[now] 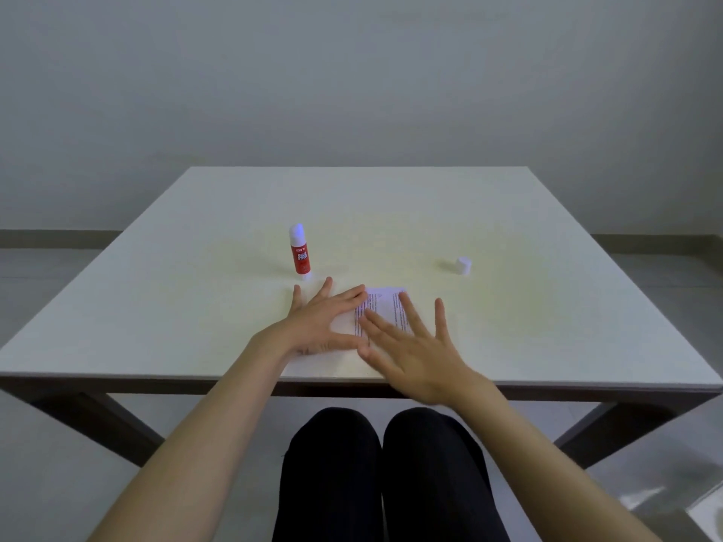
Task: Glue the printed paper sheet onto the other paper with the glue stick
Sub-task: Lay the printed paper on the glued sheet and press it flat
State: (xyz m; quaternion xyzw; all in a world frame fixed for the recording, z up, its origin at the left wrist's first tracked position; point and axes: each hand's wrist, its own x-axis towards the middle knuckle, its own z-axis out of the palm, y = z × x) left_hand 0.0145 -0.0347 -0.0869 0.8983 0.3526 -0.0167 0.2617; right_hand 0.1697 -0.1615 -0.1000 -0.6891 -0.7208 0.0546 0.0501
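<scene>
A small printed paper sheet (385, 307) lies on the white table (195, 307) near the front edge, on top of a plain white paper (332, 361) that shows below my hands. My left hand (321, 320) rests flat on the papers' left part, fingers spread. Over the printed sheet's right part lies my right hand (410, 350), also flat with fingers apart and slightly blurred. The red and white glue stick (299, 250) stands upright, uncapped, just beyond my left hand. Its white cap (463, 265) lies apart to the right.
A grey wall stands behind the table. My knees in black trousers (383, 463) sit under the front edge, between the table's dark legs (109, 424).
</scene>
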